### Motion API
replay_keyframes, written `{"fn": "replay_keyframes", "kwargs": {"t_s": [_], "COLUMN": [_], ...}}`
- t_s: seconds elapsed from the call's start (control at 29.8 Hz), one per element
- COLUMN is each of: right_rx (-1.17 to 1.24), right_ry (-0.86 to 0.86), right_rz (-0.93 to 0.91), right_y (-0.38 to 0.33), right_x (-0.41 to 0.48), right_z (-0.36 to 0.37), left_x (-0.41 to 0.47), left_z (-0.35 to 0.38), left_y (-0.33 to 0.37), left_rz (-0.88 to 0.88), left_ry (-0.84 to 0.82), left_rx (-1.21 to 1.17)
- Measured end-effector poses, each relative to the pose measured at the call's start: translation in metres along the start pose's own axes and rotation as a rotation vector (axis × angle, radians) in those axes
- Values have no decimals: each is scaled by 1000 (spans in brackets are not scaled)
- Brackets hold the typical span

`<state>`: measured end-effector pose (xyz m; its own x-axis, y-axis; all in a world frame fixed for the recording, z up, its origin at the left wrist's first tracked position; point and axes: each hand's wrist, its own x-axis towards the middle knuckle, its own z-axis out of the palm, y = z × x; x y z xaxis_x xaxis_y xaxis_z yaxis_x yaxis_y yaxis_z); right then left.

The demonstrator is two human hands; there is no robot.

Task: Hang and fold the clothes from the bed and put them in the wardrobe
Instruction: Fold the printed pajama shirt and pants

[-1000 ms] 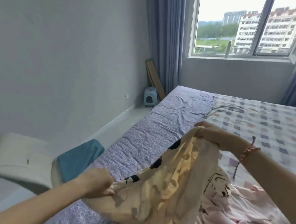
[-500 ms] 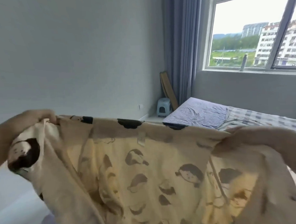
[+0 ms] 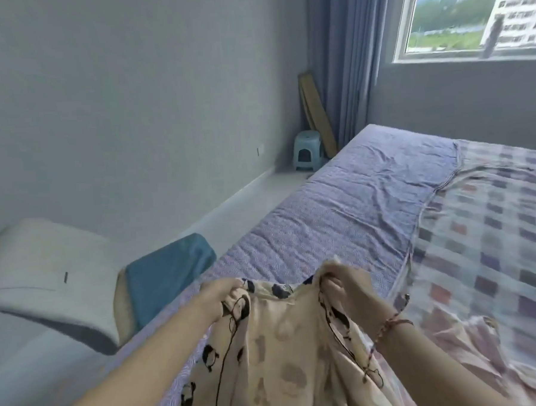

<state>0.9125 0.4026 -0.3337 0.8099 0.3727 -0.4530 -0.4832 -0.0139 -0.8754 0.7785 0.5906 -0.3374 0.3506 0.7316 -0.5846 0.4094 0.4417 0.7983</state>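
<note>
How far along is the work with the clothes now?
Done: nothing is visibly finished. No folded or hung clothes are in view, and the wardrobe is out of view. In hand: the left hand and right hand grip the top edge of the cream printed garment over the bed. Left: folding or hanging it, then the pink garment lying on the bed.

On my feed I see two bare forearms, the left hand [image 3: 225,295] unadorned and the right hand [image 3: 345,287] set off by a thin braided cord bracelet [image 3: 394,323] in red and pink at the wrist, its knotted tails hanging loose.
</note>
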Motion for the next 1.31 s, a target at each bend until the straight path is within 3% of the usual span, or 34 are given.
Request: {"fn": "replay_keyframes", "kwargs": {"t_s": [0.1, 0.24, 0.34, 0.44, 0.5, 0.57, 0.64, 0.77, 0.87, 0.94, 1.01, 1.07, 1.11, 1.21, 1.31], "right_rx": [-84, -675, -1090, -1528, -1585, -1502, -1447, -1502, -1419, -1418, -1374, -1280, -1230, -1101, -1142], "right_ry": [-110, -47, -45, -31, -5, 19, 66, 195, 105, -70, -309, -399, -437, -383, -319], "right_rz": [7, -66, -136, -115, -136, -232, -290, -820, -964, -905, -700, -447, -404, -376, -356], "right_y": [54, 148, 188, 217, 215, 217, 219, 236, 240, 250, 265, 282, 288, 292, 288], "right_x": [34, 95, 100, 110, 108, 111, 110, 93, 76, 63, 51, 47, 50, 59, 69], "right_z": [8, -8, -18, -15, -7, 2, 3, -1, 2, 4, 5, 3, 1, 4, 17], "left_x": [47, 124, 146, 164, 163, 163, 171, 167, 144, 119, 101, 86, 86, 85, 85], "left_z": [28, 57, 62, 65, 62, 63, 61, 49, 43, 42, 39, 36, 35, 32, 38], "left_y": [-51, -137, -178, -205, -203, -209, -224, -230, -214, -209, -219, -232, -238, -248, -244], "left_rz": [29, 34, 94, 338, 630, 877, 994, 1030, 938, 716, 507, 398, 383, 419, 370], "left_ry": [-58, -99, -85, -62, 101, 109, 73, -24, -48, -109, -184, -168, -141, -74, -97], "left_rx": [67, 106, 354, 942, 1228, 1326, 1377, 1263, 1053, 915, 784, 702, 666, 581, 458]}}
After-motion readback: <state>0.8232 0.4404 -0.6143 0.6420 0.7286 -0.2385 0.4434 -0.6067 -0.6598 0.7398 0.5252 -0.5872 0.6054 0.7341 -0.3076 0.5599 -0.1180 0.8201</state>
